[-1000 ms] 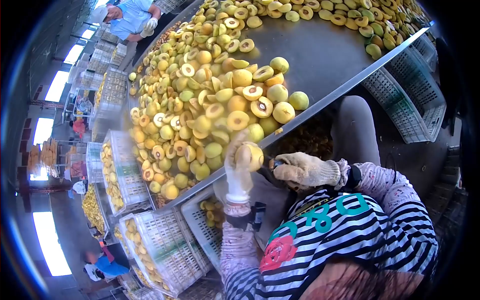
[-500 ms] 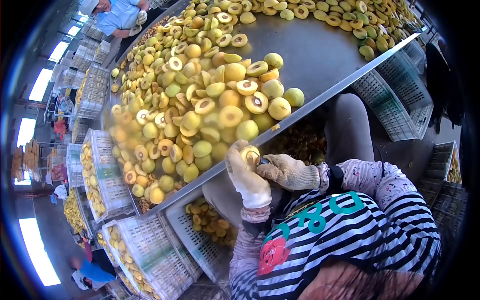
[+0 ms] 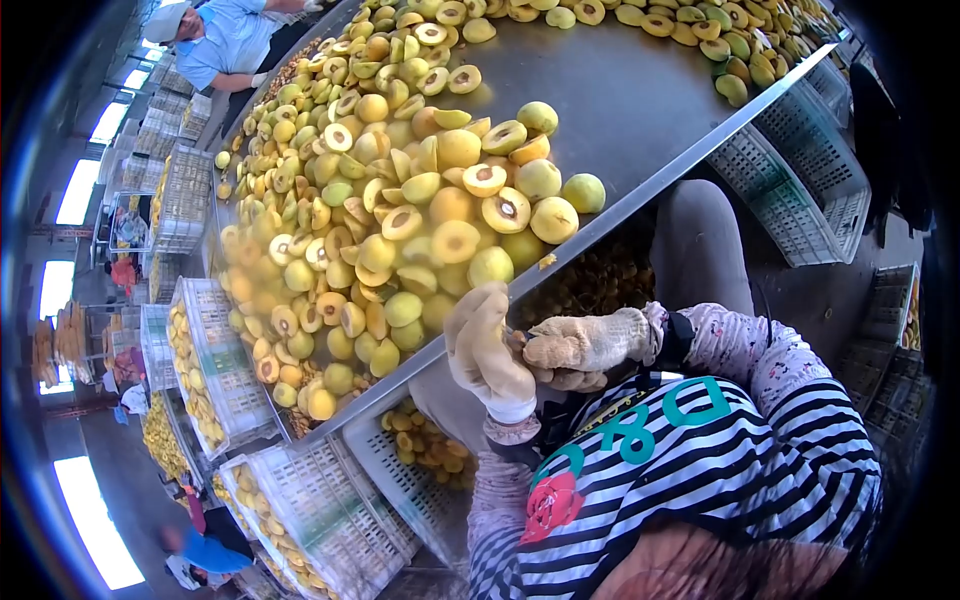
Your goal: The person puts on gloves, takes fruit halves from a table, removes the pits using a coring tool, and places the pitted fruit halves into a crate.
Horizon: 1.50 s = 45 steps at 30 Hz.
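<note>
My left hand (image 3: 487, 342), in a pale glove, is curled with its back to me at the table's near edge. The peach half seen in it a moment earlier is now hidden behind the glove. My right hand (image 3: 578, 347), also gloved, is closed against the left fingers. A small dark tool showed at its fingertips earlier; now only a small brownish bit is visible between the hands, and I cannot make out what it is. Just beyond them, a heap of halved yellow peaches (image 3: 455, 241), many showing brown pits, lies on the metal table (image 3: 620, 110).
White plastic crates (image 3: 330, 500) of peaches stand at the lower left. More crates (image 3: 790, 180) sit on the right. Dark scraps (image 3: 600, 285) lie below the table edge. Across the table is a co-worker (image 3: 228, 45) in light blue. Another person (image 3: 205, 550) is at lower left.
My left hand has turned over, so its back hides the peach half. The right hand has turned slightly and its tool is hidden. The co-worker across the table has shifted posture.
</note>
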### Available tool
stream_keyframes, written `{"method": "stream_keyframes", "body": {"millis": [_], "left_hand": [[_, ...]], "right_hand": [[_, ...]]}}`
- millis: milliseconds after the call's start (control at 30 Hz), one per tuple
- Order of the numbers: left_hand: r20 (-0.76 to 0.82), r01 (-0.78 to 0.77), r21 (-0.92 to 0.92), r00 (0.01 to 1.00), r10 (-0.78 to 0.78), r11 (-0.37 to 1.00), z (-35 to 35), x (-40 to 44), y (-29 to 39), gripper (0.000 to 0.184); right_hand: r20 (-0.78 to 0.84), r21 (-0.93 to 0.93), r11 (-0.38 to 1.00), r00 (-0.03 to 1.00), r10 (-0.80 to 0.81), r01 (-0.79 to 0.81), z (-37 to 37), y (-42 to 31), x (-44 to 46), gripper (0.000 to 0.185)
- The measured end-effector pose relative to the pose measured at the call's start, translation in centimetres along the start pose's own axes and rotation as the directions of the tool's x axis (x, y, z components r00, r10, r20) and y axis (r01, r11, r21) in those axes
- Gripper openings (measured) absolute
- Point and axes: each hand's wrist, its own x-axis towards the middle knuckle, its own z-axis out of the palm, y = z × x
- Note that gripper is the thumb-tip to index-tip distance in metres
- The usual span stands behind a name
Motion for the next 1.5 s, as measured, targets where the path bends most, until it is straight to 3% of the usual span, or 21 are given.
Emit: {"method": "stream_keyframes", "body": {"millis": [33,67,133,200,267,400,533,567,667,700,800,900,967,1033,1133,1167,1233,1300,1400,1433,1500], "left_hand": [[-0.034,0.007,0.014,0.999,-0.006,1.000,0.2,0.1,0.5,0.033],[0.000,-0.078,0.054,0.997,0.078,0.996,0.4,0.5,0.4,0.032],[0.069,-0.247,0.128,0.968,0.240,0.961,0.6,1.3,0.3,0.030],[0.111,-0.030,-0.010,0.993,0.031,1.000,0.3,1.5,1.1,0.028],[0.098,0.268,-0.155,0.962,-0.255,0.951,0.2,1.0,1.4,0.031],[0.092,0.430,-0.627,0.869,-0.487,0.649,0.7,0.5,0.2,0.038],[0.246,0.473,-0.801,0.819,-0.519,0.366,0.5,0.7,-0.2,0.034],[0.317,0.498,-0.822,0.805,-0.502,0.278,0.3,0.5,-0.7,0.035],[0.276,0.435,-0.859,0.838,-0.470,0.270,0.4,-0.2,-1.7,0.036],[0.224,0.406,-0.853,0.852,-0.473,0.329,0.7,-0.2,-1.7,0.034],[0.083,0.368,-0.847,0.804,-0.588,0.383,1.4,-0.2,-1.0,0.033],[0.080,0.376,-0.869,0.748,-0.659,0.321,1.5,-0.1,-0.9,0.033],[0.168,0.393,-0.895,0.736,-0.656,0.212,1.2,-0.1,-1.2,0.034],[0.328,0.423,-0.906,0.753,-0.570,0.036,0.3,-0.6,-2.0,0.035],[0.469,0.552,-0.829,0.775,-0.423,0.091,-0.6,0.0,-2.6,0.038],[0.480,0.567,-0.823,0.713,-0.511,0.017,-0.7,0.3,-2.0,0.037],[0.593,0.687,-0.721,0.676,-0.437,0.085,-1.3,1.0,-2.1,0.037],[0.707,0.777,-0.625,0.605,-0.365,0.076,-2.1,1.5,-2.2,0.036],[0.739,0.730,-0.674,0.666,-0.098,-0.117,-1.1,1.1,-3.8,0.034],[0.695,0.666,-0.711,0.714,-0.085,-0.225,-0.4,0.6,-3.8,0.033],[0.661,0.516,-0.740,0.678,-0.321,-0.433,0.9,-0.2,-3.2,0.029]], "right_hand": [[-0.007,-0.013,1.000,1.000,-0.018,0.018,-0.1,-0.1,-0.1,0.035],[0.005,-0.180,0.968,0.984,-0.179,0.177,-0.2,0.0,0.2,0.035],[0.027,-0.515,0.742,0.874,-0.486,0.429,-0.3,0.0,0.8,0.034],[-0.046,-0.485,0.758,0.853,-0.520,0.436,0.2,0.7,0.8,0.034],[-0.106,-0.462,0.820,0.898,-0.428,0.336,0.5,0.5,0.3,0.036],[-0.165,-0.129,0.988,0.980,-0.110,0.089,1.4,-0.1,-0.9,0.042],[-0.010,0.267,0.963,0.999,0.039,-0.035,1.6,0.2,-1.5,0.046],[-0.101,0.133,0.991,0.995,0.012,0.001,1.8,0.1,-1.5,0.044],[-0.329,-0.288,0.956,0.932,-0.152,0.055,2.9,-0.2,-1.3,0.043],[-0.332,-0.664,0.729,0.810,-0.484,0.164,2.8,0.1,-0.6,0.038],[-0.446,-0.756,0.647,0.798,-0.406,-0.094,3.0,-0.4,-0.8,0.039],[-0.337,-0.805,0.581,0.716,-0.612,0.118,2.0,1.3,0.1,0.041],[-0.346,-0.334,0.941,0.921,-0.177,0.056,1.4,0.6,-0.6,0.041],[-0.174,0.095,0.992,0.979,0.103,-0.087,2.1,-0.5,-1.5,0.044],[-0.155,-0.145,0.989,0.988,0.015,-0.038,1.8,0.5,-0.8,0.044],[-0.241,-0.299,0.954,0.966,-0.091,0.015,2.2,0.5,-0.9,0.043],[-0.332,-0.471,0.882,0.926,-0.180,0.002,2.8,0.4,-0.9,0.042],[-0.181,-0.164,0.986,0.983,-0.037,0.007,2.3,1.3,-1.0,0.040],[0.059,0.225,0.968,0.994,0.096,-0.107,1.7,2.2,-0.8,0.040],[0.143,0.318,0.942,0.987,0.066,-0.109,1.3,2.6,-0.7,0.043],[0.303,0.487,0.858,0.953,0.013,-0.167,0.3,3.1,-0.6,0.053]]}}
